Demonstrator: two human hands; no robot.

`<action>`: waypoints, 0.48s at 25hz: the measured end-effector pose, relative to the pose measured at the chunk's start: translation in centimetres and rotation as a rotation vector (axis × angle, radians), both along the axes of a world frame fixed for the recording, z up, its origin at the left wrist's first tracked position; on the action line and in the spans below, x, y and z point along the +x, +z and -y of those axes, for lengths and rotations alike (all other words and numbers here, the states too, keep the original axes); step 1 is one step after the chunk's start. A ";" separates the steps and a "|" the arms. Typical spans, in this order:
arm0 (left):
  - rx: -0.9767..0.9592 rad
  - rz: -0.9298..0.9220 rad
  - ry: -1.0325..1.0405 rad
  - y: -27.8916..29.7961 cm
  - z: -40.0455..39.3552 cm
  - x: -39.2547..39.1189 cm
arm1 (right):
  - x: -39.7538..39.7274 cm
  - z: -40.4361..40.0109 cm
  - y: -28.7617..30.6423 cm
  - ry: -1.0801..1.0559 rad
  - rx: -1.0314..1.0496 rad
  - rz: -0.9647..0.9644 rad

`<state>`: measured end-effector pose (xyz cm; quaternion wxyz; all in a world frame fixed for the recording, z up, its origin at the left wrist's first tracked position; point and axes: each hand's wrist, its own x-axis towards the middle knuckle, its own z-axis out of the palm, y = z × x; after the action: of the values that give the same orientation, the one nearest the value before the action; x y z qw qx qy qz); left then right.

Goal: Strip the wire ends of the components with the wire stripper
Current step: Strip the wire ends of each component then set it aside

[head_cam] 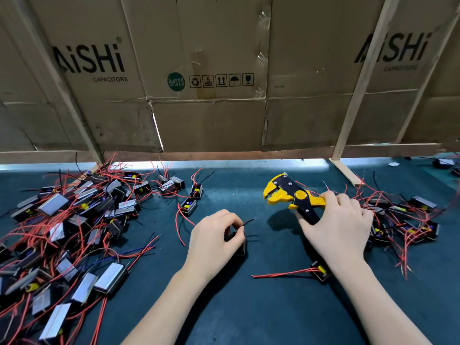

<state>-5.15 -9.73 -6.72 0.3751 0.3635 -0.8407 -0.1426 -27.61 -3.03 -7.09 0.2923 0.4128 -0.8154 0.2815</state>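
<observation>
Head view: stripper and wire end held apart

My right hand (pixel 341 225) grips the yellow-and-black wire stripper (pixel 291 195), its jaws open; my left hand (pixel 216 235) pinches a dark thin wire (pixel 247 222) of a small black component (pixel 240 247) on the dark green bench (pixel 249 307); tool near the wire, not touching.

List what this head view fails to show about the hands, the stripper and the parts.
- Component under the left hand: fingers cover its body; only a dark wire sticks out.
- Wire tip: too small to tell if stripped.
- Wire stripper handles: hidden inside the right hand.
- Left pile of components: cut off by the left and bottom edges.
- Right pile: partly behind the right hand.
</observation>
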 end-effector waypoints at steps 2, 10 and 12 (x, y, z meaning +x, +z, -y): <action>0.003 0.025 0.022 0.0 0.0 0.0 | 0.0 0.0 0.2 0.023 -0.012 0.004; 0.161 0.075 0.077 -0.5 0.7 -0.1 | 1.1 0.1 0.2 0.179 -0.063 -0.064; 0.181 0.061 0.068 -0.4 0.6 -0.2 | 1.4 0.1 0.8 0.230 -0.190 -0.012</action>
<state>-5.34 -10.32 -7.14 0.3195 0.4285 -0.8226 -0.1942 -26.25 -3.13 -6.28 0.3010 0.4756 -0.7305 0.3867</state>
